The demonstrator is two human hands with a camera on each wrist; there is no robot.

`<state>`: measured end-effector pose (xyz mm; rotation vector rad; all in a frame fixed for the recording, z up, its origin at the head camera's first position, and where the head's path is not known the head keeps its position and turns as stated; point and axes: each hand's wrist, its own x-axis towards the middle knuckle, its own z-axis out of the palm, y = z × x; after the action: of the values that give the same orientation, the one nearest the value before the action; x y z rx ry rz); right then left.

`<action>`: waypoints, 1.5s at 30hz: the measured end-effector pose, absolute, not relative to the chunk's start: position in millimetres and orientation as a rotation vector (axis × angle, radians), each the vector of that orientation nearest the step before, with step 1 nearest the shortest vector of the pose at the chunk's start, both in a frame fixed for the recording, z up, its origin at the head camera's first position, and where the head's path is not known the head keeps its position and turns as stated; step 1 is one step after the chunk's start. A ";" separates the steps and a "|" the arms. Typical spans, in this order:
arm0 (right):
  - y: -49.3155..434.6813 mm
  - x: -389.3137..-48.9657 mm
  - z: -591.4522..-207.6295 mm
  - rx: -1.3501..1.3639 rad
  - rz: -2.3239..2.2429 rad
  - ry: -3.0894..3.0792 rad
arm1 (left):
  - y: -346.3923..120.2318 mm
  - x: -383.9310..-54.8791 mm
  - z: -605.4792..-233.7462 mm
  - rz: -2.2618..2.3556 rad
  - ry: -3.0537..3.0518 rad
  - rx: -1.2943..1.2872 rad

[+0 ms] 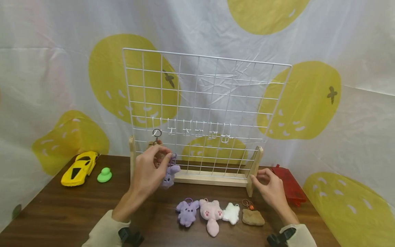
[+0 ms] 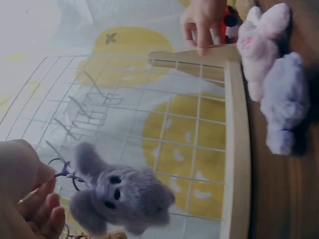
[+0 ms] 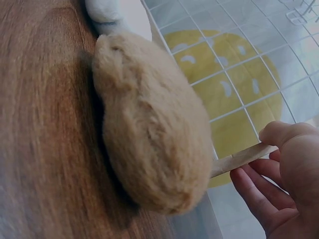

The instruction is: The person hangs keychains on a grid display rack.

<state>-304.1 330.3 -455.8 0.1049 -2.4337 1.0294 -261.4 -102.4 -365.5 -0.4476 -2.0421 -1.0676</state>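
Note:
My left hand (image 1: 151,168) pinches the ring of a purple plush keychain (image 2: 132,194) between thumb and fingertips. The plush dangles upright in front of the white wire grid rack (image 1: 197,92), near its lower left. Behind the left hand, a brown keychain (image 1: 157,133) hangs by its ring from the leftmost hook, its body mostly hidden. At the rack's other end my right hand (image 1: 271,188) grips the wooden side leg (image 1: 253,171), thumb on one face and fingers on the other. More white hooks (image 1: 199,132) run in a row along the grid.
On the brown table lie a purple plush (image 1: 187,213), a pink one (image 1: 211,216), a white one (image 1: 231,213) and a brown one (image 1: 253,217). A yellow toy car (image 1: 80,168) and green duck (image 1: 104,175) stand left; a red case (image 1: 289,185) lies right.

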 end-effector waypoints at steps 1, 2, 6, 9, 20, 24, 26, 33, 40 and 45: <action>330.4 -303.9 -455.6 0.102 1.029 -2.434 | -102.1 -262.3 -363.3 -1.070 -2.010 -0.445; 330.3 -303.9 -455.4 0.102 1.028 -2.435 | -101.8 -263.1 -361.1 -1.070 -1.980 -0.443; 330.5 -304.0 -455.4 0.097 1.030 -2.433 | -101.0 -266.9 -353.2 -1.037 -1.888 -0.423; 330.6 -304.1 -455.6 0.100 1.035 -2.426 | -100.2 -269.2 -346.7 -0.998 -1.838 -0.403; 330.5 -305.1 -457.8 0.106 1.036 -2.425 | -97.9 -274.6 -330.9 -0.870 -1.791 -0.291; 330.7 -305.3 -458.4 0.102 1.033 -2.425 | -95.7 -276.6 -328.8 -0.838 -1.792 -0.268; 330.8 -305.2 -458.4 0.106 1.035 -2.424 | -95.1 -277.8 -328.4 -0.835 -1.790 -0.261; 332.2 -306.2 -457.6 0.116 1.018 -2.426 | -94.4 -282.8 -330.3 -0.893 -1.802 -0.332; 331.8 -306.1 -458.2 0.116 1.021 -2.420 | -88.7 -288.0 -331.6 -0.906 -1.810 -0.334; 331.3 -307.1 -459.8 0.120 1.037 -2.413 | -84.7 -292.8 -331.3 -0.870 -1.804 -0.308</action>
<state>-307.1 331.3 -459.8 0.1203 -2.4128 1.0374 -292.8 -84.7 -331.3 -0.3076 -1.8035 -0.8699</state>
